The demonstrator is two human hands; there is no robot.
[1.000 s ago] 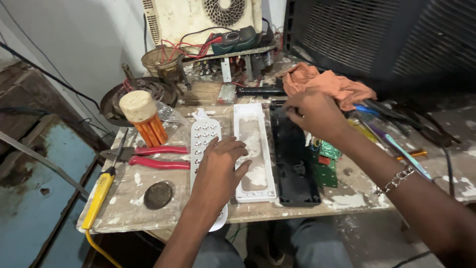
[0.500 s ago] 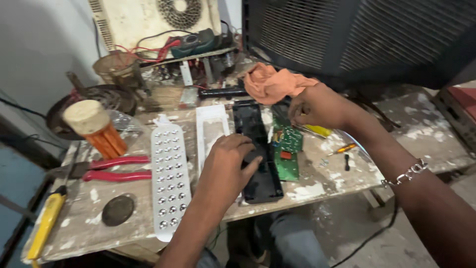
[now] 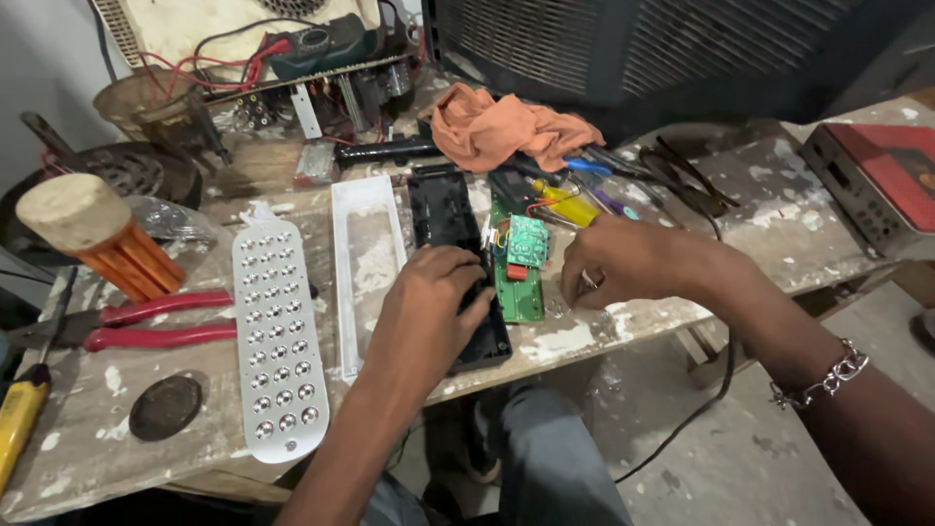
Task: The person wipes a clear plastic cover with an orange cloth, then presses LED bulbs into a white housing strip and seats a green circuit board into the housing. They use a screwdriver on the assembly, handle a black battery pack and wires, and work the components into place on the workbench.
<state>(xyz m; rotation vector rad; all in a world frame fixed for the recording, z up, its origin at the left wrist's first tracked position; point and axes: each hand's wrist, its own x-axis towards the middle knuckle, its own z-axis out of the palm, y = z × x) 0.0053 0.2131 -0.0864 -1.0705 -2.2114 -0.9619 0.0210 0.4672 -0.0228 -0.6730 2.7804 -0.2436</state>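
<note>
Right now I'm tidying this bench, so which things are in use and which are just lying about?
In use:
left hand on the black housing
right hand beside the green circuit board

Lying about:
white LED panel
white cover
red pliers
orange cloth
yellow screwdriver

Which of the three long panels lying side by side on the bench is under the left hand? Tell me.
The black casing, rightmost of the three. The left hand rests on its near end; the white tray and the studded white reflector panel lie untouched to its left.
</note>
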